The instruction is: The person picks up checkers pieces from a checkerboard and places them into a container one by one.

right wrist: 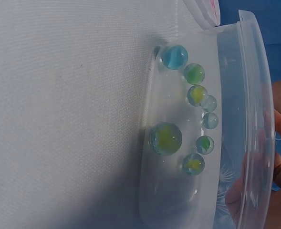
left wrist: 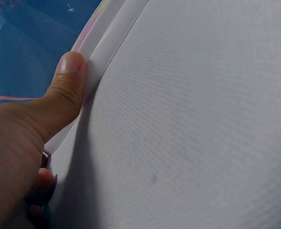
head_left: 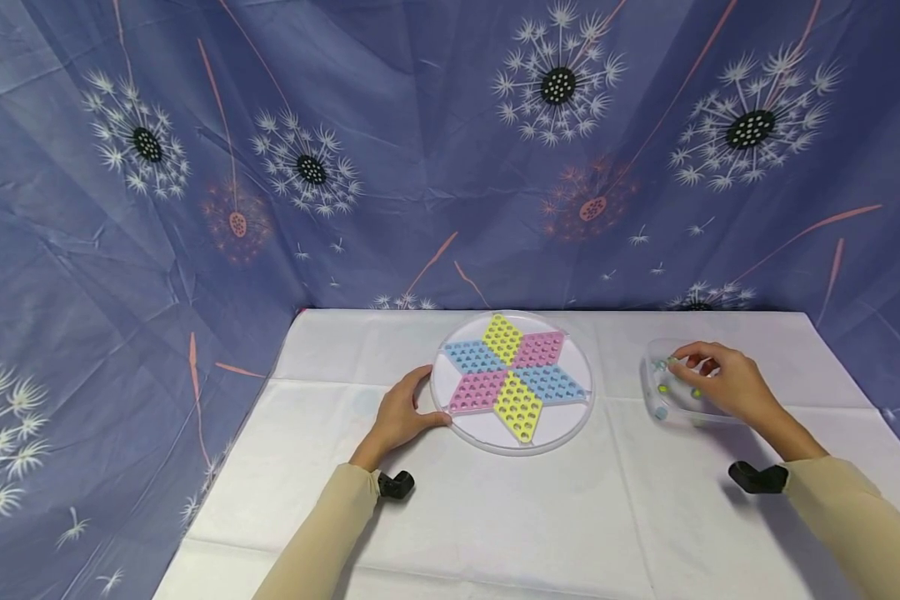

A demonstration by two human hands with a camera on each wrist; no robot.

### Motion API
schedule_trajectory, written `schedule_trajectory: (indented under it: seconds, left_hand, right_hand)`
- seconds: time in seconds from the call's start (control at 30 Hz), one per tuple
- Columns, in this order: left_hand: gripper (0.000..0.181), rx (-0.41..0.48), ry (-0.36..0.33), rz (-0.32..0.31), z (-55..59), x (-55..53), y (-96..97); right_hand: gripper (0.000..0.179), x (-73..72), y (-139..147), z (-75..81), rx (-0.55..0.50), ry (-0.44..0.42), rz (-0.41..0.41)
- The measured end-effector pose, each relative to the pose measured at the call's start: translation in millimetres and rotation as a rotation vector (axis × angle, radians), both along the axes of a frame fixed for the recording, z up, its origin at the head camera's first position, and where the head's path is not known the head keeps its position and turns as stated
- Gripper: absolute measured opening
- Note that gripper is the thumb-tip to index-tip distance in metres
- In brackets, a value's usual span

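A round white Chinese checkers board with pink, yellow and blue star points lies on the cloth. My left hand holds it by its left rim, thumb nearer me and fingers farther along. In the left wrist view, the thumb presses the rim's side. My right hand is over the clear plastic box, thumb and index fingertips close together. I cannot tell whether they pinch a marble. Several glass marbles lie in the box, among them a blue marble and a larger yellow-green marble.
White cloth with fold creases covers the table. Blue dandelion-print fabric hangs behind it and down the left side. The box stands to the right of the board, with a strip of cloth between them.
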State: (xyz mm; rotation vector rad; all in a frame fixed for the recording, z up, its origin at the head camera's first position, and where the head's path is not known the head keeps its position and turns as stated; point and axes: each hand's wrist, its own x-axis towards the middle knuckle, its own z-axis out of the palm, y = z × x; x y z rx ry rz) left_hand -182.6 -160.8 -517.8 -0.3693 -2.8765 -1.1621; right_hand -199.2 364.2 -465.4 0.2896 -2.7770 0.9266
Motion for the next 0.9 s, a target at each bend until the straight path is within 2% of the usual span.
schedule_trajectory:
  seconds: [0.3,0.63,0.9]
  left_hand:
    - [0.098,-0.009,-0.010,-0.002,-0.2,0.1,0.1]
    - [0.097,-0.017,-0.023,-0.010,1.8,-1.3,-0.4]
    - [0.084,0.062,-0.053,-0.052,11.8,-2.4,-6.9]
  right_hand:
    - [0.027,2.0,-2.0,-1.6,-0.003,-0.011,-0.004]
    - [0.026,3.0,-2.7,-2.4,-0.010,-0.010,0.001]
    - [0.024,0.8,-4.5,-0.5,-0.008,-0.009,0.015]
